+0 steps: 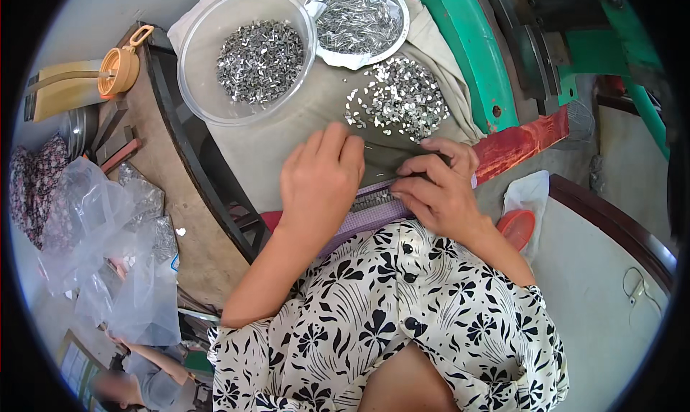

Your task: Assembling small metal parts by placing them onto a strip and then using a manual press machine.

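My left hand (322,175) rests on the grey cloth (266,167), its fingers curled together and their tips turned away, so what they hold is hidden. To its right my right hand (442,189) has bent, closed fingers; anything between them is too small to make out. Beyond the hands lies a loose pile of small shiny metal pieces (406,99). A few thin metal pins (381,173) lie on the dark cloth between the hands. Nearer my body, a row of small metal parts (370,198) sits along a purple checked cloth (366,221).
A clear plastic tub (190,88) of small metal pieces and a metal bowl (404,34) of thin pins stand at the back. Green machinery (467,45) rises at the right. A wooden table (169,167) and plastic bags (122,268) are leftward; another person (158,376) is lower left.
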Available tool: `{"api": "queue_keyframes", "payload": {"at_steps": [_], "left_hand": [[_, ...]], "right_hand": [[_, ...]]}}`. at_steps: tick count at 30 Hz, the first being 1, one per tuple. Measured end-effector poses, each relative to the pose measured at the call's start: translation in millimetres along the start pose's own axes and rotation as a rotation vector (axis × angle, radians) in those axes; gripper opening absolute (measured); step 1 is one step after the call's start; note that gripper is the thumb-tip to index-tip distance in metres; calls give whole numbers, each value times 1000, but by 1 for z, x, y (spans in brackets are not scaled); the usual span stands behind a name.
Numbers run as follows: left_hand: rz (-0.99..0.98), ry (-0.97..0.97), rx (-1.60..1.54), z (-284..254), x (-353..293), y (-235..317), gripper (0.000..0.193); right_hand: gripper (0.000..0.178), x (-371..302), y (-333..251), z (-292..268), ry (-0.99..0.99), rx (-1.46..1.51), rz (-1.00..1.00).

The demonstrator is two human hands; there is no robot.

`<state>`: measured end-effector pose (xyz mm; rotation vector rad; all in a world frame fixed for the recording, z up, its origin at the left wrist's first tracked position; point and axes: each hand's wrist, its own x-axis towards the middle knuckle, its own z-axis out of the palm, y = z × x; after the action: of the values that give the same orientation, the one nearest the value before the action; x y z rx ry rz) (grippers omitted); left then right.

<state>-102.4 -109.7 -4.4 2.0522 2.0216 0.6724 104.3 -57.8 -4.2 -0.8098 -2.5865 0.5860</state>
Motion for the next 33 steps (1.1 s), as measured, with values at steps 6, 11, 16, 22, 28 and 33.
{"api": "queue_keyframes", "payload": {"at_steps": [6,11,16,22,28,33], "left_hand": [[-63,-13,46,-1,-17,-4,12],[-52,-28,-5,0,-14,-6,14],[-72,-60,-41,3,-12,-8,16],[-40,-63,-124,2,-12,-10,13],[-76,-85,-170,3,-9,-12,13],[-103,-63,-202,2,-11,-13,13]], "right_hand": [[16,-2,-3,-2,-7,8,15],[12,3,-11,2,-54,-25,-88],[5,5,-16,6,-96,-80,-183],[6,10,-16,11,-51,-143,-240],[17,36,7,5,59,-210,-70],[13,49,17,0,-39,-98,-59]]}}
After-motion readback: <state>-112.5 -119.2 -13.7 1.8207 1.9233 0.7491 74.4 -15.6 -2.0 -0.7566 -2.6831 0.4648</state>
